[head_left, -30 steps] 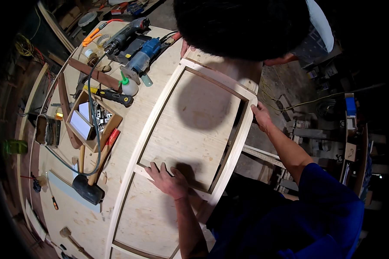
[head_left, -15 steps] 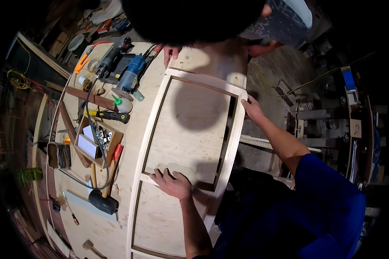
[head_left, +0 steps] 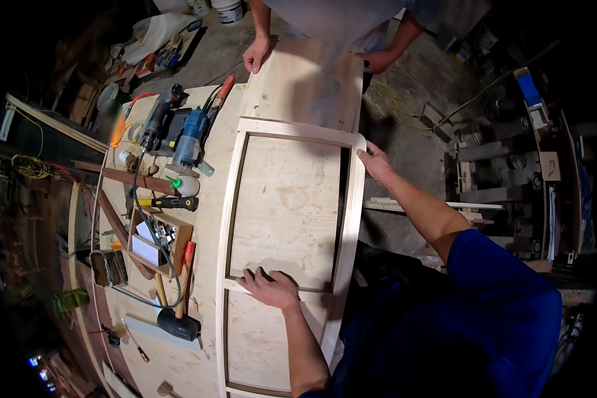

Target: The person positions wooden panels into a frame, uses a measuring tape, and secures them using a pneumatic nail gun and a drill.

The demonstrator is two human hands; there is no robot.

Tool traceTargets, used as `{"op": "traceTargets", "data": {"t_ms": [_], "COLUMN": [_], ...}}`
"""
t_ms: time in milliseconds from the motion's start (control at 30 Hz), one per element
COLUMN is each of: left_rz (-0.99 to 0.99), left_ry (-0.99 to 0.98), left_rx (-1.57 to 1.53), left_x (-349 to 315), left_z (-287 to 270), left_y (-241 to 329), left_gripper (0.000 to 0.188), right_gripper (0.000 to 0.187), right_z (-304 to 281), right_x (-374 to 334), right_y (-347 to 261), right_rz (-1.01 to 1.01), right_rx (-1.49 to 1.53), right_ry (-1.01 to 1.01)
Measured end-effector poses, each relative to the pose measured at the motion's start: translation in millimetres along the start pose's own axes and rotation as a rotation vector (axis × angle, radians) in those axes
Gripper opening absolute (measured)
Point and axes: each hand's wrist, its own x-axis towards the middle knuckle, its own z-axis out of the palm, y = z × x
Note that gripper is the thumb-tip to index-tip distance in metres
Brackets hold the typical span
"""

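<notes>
A pale wooden frame (head_left: 233,199) with crossbars lies lengthwise in front of me on a plywood worktop. My left hand (head_left: 269,289) rests on one of its crossbars, fingers spread and palm down. Farther off, my right hand (head_left: 377,163) grips the frame's right side near the rounded far corner; some of its fingers are hidden. Against the frame's far end sits a wide wooden board (head_left: 298,86). A co-worker's two hands, at left (head_left: 257,56) and right (head_left: 378,61), hold that board by its sides.
Left on the worktop (head_left: 209,232) are a blue power tool (head_left: 191,132), a black power tool (head_left: 158,123), a green-tipped bottle (head_left: 187,186), a wooden box of hardware (head_left: 179,232) and a black mallet (head_left: 179,324). A yellow cord (head_left: 395,103) trails over the floor at right.
The view has shifted, and the co-worker's upper body and head have moved back, uncovering the board. My hands keep their places on the frame.
</notes>
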Motion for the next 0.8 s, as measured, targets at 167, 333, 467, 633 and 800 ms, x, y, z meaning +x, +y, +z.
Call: {"op": "traceTargets", "data": {"t_ms": [167, 333, 467, 633, 800], "left_rz": [-0.035, 0.013, -0.021, -0.077, -0.071], "left_ry": [-0.010, 0.016, 0.050, 0.040, -0.090], "left_rx": [0.031, 0.001, -0.026, -0.076, -0.049], "left_x": [-1, -7, -4, -2, -7], "left_z": [-4, 6, 1, -3, -7], "left_y": [-1, 4, 3, -1, -9], "left_gripper": [0.032, 0.031, 0.034, 0.042, 0.059], "right_gripper": [0.053, 0.053, 0.054, 0.055, 0.054], "right_z": [9, -14, -3, 6, 10], "right_x": [-9, 9, -19, -33, -94], "right_y": [-7, 19, -23, -7, 71], "right_rz": [-0.013, -0.102, -0.001, -0.028, 0.058], "right_rx": [-0.023, -0.078, -0.086, -0.190, -0.348], "right_ry": [-0.004, 0.001, -0.037, -0.053, -0.382]}}
